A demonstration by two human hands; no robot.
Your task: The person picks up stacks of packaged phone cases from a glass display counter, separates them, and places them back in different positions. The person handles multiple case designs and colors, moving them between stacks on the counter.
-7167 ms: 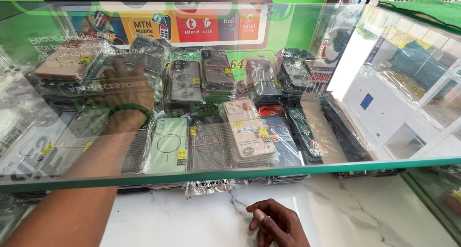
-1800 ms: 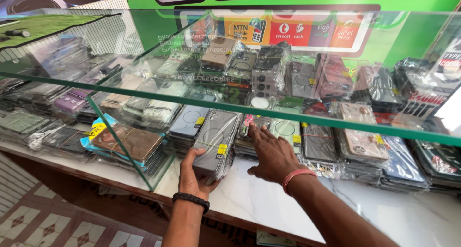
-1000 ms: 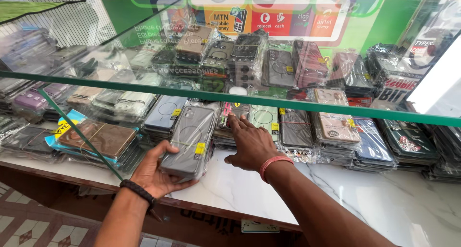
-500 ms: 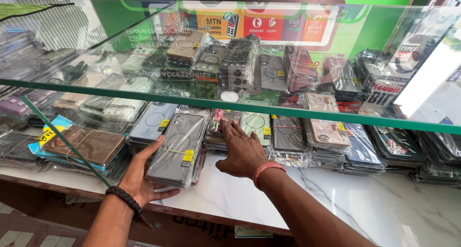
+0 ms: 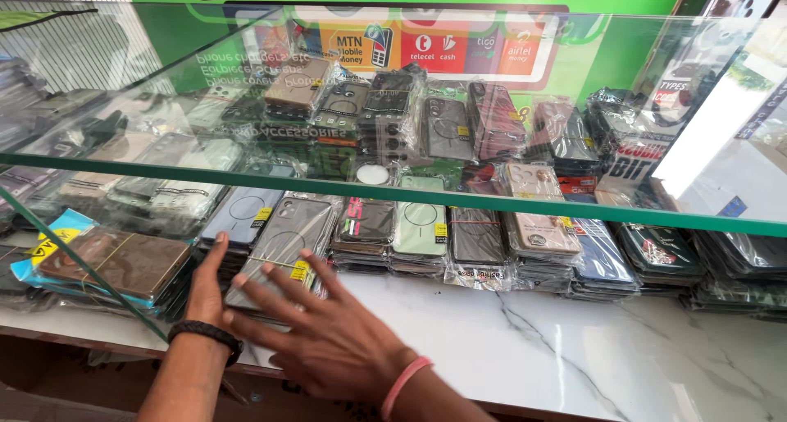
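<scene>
A rubber-banded stack of grey phone cases (image 5: 287, 237) in clear wrap, with a yellow tag, lies at the front of the lower shelf. My left hand (image 5: 206, 287), a black bracelet on its wrist, is cupped against the stack's left side and grips it. With fingers spread, my right hand (image 5: 332, 340), wearing a pink wristband, lies flat against the stack's near edge. Both hands are under the glass shelf (image 5: 492, 199).
Rows of bagged phone-case stacks fill the white marble shelf (image 5: 574, 348) and the glass shelf above. A brown wallet-case pile (image 5: 115, 262) lies to the left behind a slanted glass divider (image 5: 74, 266). A pale green case (image 5: 420, 229) sits right of the stack.
My right hand has left the middle row and swung left onto the grey stack. The stack has come down lower and flatter onto the shelf, with my left hand still at its side.
</scene>
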